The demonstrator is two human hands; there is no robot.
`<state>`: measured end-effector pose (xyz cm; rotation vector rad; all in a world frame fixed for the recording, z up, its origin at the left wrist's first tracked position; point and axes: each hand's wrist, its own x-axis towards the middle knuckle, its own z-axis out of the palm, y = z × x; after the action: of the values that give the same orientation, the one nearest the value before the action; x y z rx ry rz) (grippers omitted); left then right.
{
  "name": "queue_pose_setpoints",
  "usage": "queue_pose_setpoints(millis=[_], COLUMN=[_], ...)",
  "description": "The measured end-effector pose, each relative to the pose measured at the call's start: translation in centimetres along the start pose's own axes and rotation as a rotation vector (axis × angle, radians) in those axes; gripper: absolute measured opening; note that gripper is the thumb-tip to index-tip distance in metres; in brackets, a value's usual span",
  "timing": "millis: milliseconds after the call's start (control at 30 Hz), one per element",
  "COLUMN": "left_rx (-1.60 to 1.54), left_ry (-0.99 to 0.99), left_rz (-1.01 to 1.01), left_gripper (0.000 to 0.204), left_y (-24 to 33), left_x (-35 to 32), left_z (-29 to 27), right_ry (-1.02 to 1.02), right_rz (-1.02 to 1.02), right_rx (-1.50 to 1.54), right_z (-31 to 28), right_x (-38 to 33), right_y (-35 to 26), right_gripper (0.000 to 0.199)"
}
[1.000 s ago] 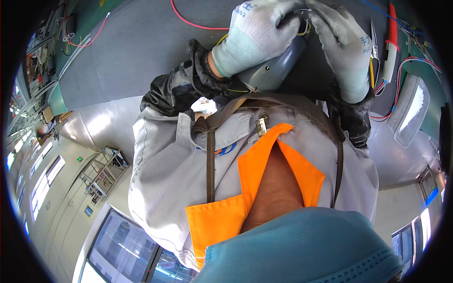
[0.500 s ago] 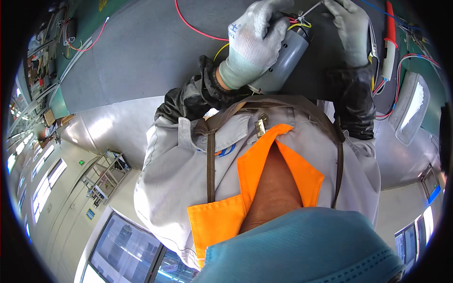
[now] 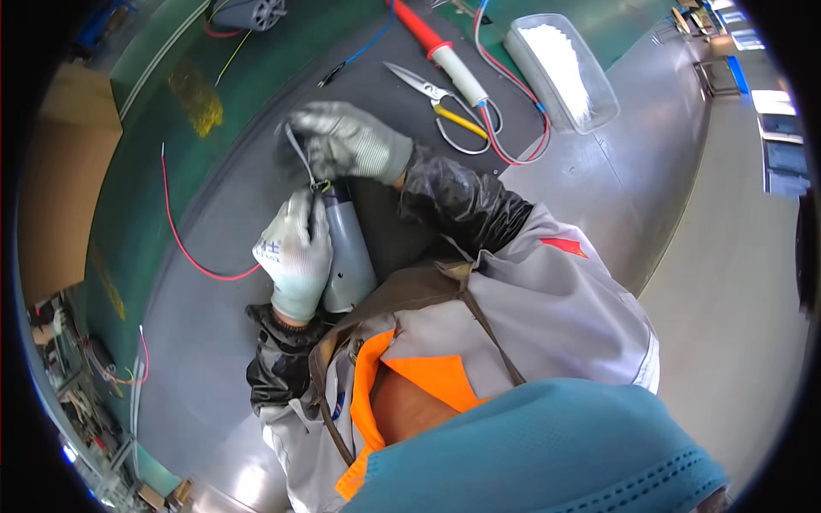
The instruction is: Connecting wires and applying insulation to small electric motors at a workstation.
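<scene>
A grey cylindrical motor lies on the dark mat close to my body, its wire end pointing away from me. My left hand is beside it, fingers closed on the wires at that end. A thin pale cable tie rises from the wire bundle. Its tail runs to the fingers of my right hand, which are closed around it and partly blurred. From under my left hand a red wire curves out to the left. Both hands wear pale gloves; the tie's head is too small to make out.
Right of my hands lie scissors with a yellow handle part and a red-and-white probe with red and grey cables. A clear plastic tray holds white strips. Another motor is at the far left, near a brown cardboard panel.
The view has turned and shifted, so the motor and hands appear farther left and lower. My right hand is closer to the wire end, still at the cable tie.
</scene>
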<state>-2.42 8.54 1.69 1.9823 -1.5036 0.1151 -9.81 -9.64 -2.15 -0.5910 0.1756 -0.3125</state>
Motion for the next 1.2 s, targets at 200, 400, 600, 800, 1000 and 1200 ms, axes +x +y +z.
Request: queue_pose_setpoints(millis=[200, 400, 600, 800, 1000, 1200], left_rx=[0.326, 0.155, 0.444, 0.260, -0.313, -0.886], left_ry=[-0.258, -0.311, -0.326, -0.228, -0.237, -0.327], left_rz=[0.279, 0.427, 0.214, 0.105, 0.119, -0.513], left_gripper=[0.022, 0.030, 0.032, 0.029, 0.022, 0.031], left_y=[-1.9, -1.2, -0.3, -0.2, -2.1, -3.3], left_x=[0.6, 1.5, -0.7, 1.4, 3.6, 2.9], left_z=[-3.5, -1.9, -3.5, -3.6, -1.1, -0.9], right_ry=[-0.070, -0.047, -0.021, 0.515, 0.575, 0.495], right_rz=[0.182, 0.042, 0.111, -0.410, -0.447, -0.548], right_rx=[-0.581, -0.546, -0.536, -2.079, -2.331, -2.164], right_z=[4.9, 5.4, 6.8, 0.4, -3.9, -3.4], right_x=[-4.9, -0.4, 1.2, -8.9, -12.8, -13.2], right_y=[-3.3, -2.6, -1.6, -5.9, -0.2, -1.5], right_gripper=[0.023, 0.023, 0.023, 0.036, 0.053, 0.053])
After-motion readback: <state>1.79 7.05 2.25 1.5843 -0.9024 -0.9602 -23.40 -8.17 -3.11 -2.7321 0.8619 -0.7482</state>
